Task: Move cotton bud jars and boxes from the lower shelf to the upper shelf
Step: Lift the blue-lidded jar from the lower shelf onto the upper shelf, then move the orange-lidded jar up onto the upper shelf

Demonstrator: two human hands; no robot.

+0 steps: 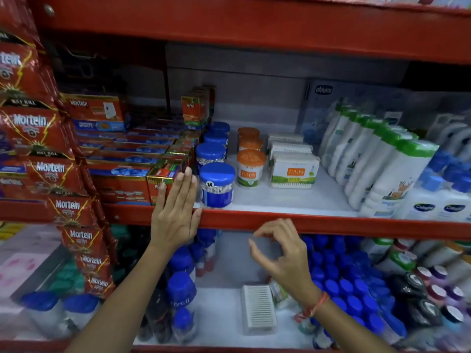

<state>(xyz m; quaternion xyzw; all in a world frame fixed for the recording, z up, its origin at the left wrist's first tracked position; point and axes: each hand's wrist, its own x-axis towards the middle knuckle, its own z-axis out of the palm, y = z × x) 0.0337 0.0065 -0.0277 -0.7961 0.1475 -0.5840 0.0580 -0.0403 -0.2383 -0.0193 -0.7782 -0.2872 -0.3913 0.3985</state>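
At the front edge of the upper shelf (293,221), the flat, empty left hand (175,212) steadies a blue-lidded jar (216,186), while the right hand (280,253), half-curled and holding nothing, should descend squarely onto the clear cotton bud box (258,308) lying on the lower shelf (224,319).

This was a shop. Red metal shelves (280,222) carried many copies of the same goods in rows: Mortein boxes (119,184) and hanging packets (51,171) at left, Tulips cotton bud jars (250,169) in the middle, white lotion bottles (392,171) at right.
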